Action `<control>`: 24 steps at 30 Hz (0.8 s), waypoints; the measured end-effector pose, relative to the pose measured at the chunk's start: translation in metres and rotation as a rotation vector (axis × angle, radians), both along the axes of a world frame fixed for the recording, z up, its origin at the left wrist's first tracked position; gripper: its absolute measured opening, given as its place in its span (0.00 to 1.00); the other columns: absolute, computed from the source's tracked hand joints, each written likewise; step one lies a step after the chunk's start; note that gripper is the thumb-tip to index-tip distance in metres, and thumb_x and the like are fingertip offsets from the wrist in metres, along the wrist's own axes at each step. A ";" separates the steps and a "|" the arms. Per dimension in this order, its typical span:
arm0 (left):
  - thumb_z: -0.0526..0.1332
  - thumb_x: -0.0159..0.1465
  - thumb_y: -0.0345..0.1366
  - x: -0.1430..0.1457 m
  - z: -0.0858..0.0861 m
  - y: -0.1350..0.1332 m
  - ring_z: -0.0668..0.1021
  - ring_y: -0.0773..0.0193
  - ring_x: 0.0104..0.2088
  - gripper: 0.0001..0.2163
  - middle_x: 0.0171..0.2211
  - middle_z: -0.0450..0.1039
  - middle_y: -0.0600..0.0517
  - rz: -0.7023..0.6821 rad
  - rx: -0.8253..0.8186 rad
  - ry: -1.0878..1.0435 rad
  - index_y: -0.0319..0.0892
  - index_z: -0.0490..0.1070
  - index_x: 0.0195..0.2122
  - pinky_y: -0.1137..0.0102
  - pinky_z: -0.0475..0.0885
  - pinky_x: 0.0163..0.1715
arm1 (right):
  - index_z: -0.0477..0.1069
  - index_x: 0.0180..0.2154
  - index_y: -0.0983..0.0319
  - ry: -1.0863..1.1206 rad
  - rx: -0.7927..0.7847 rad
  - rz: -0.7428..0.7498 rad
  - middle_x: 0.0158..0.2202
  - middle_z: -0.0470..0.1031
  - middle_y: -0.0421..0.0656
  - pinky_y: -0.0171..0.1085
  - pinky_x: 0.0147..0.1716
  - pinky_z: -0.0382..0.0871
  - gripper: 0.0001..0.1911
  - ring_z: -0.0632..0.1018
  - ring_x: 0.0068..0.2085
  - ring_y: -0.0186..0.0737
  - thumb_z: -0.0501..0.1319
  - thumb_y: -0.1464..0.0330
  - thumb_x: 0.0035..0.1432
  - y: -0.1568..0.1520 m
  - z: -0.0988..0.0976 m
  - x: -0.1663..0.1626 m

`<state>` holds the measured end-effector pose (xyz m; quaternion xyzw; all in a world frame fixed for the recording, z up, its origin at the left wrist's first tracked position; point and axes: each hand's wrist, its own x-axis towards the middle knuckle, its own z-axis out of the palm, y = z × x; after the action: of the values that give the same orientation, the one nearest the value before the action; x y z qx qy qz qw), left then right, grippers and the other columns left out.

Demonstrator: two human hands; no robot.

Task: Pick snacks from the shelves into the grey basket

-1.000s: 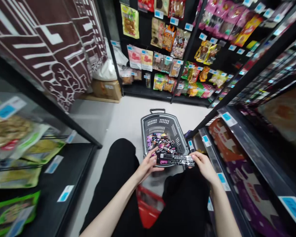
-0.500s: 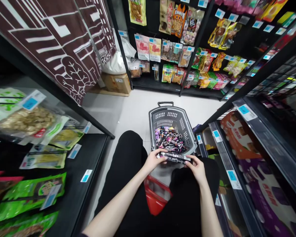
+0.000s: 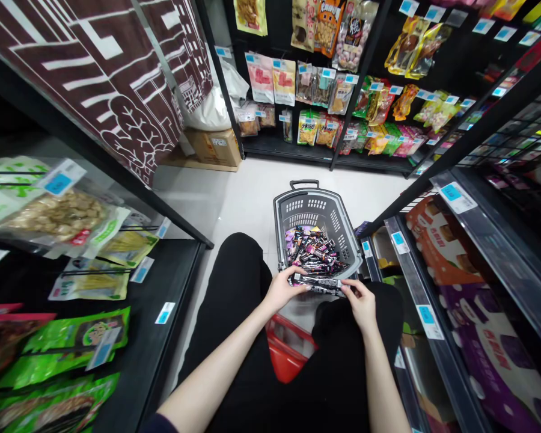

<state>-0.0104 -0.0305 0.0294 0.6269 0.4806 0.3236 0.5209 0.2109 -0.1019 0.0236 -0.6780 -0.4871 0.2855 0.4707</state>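
In the lower middle of the frame the person holds a bundle of dark packets (image 3: 320, 282) level between both hands, just over the near rim of a grey basket (image 3: 307, 208) that stands on the pale floor (image 3: 247, 192). The left hand (image 3: 282, 290) closes its grip on the bundle's left end, thumb on top, and the right hand (image 3: 363, 304) pinches the right end with its fingertips. The bundle looks like several slim sticks pressed together, though the view is too small to count them. More loose packets (image 3: 314, 249) in black, pink and purple lie heaped inside the basket. A red basket (image 3: 288, 349) shows below the hands, between the black-clad legs. Snack bags (image 3: 329, 129) hang on the dark shelving at the top of the frame.
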 end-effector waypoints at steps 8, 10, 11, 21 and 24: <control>0.67 0.48 0.40 0.002 -0.002 -0.002 0.76 0.61 0.32 0.12 0.28 0.76 0.52 0.040 0.018 0.035 0.39 0.75 0.32 0.71 0.68 0.34 | 0.76 0.31 0.61 0.056 0.011 0.012 0.28 0.75 0.41 0.35 0.26 0.61 0.10 0.68 0.25 0.35 0.62 0.61 0.50 -0.001 0.003 -0.001; 0.67 0.49 0.41 0.003 -0.005 -0.002 0.77 0.61 0.30 0.13 0.27 0.76 0.52 0.055 0.007 0.027 0.39 0.75 0.32 0.71 0.69 0.33 | 0.75 0.31 0.61 0.051 0.004 0.003 0.27 0.74 0.40 0.34 0.25 0.61 0.10 0.67 0.24 0.34 0.62 0.61 0.50 -0.001 0.002 -0.002; 0.67 0.49 0.41 0.003 -0.007 -0.002 0.77 0.62 0.30 0.13 0.27 0.76 0.52 0.064 0.000 0.023 0.39 0.75 0.32 0.71 0.69 0.33 | 0.75 0.31 0.62 0.048 0.001 -0.006 0.26 0.74 0.40 0.34 0.24 0.60 0.10 0.67 0.24 0.33 0.62 0.61 0.50 -0.001 0.001 -0.003; 0.65 0.51 0.40 0.004 -0.006 0.001 0.77 0.62 0.29 0.09 0.25 0.77 0.51 0.064 -0.067 -0.028 0.39 0.75 0.26 0.72 0.71 0.30 | 0.71 0.30 0.62 0.151 0.043 -0.115 0.24 0.70 0.39 0.33 0.24 0.60 0.11 0.66 0.24 0.33 0.63 0.61 0.48 0.004 -0.004 -0.007; 0.64 0.52 0.42 0.003 -0.004 0.002 0.77 0.63 0.25 0.11 0.26 0.77 0.50 0.031 -0.110 -0.053 0.38 0.75 0.26 0.72 0.71 0.25 | 0.71 0.29 0.62 0.184 0.041 -0.119 0.23 0.69 0.38 0.33 0.25 0.60 0.11 0.66 0.24 0.33 0.64 0.61 0.46 0.004 -0.005 -0.006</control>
<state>-0.0076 -0.0283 0.0254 0.5810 0.4932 0.3212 0.5622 0.2051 -0.0977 0.0189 -0.6668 -0.4063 0.3080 0.5435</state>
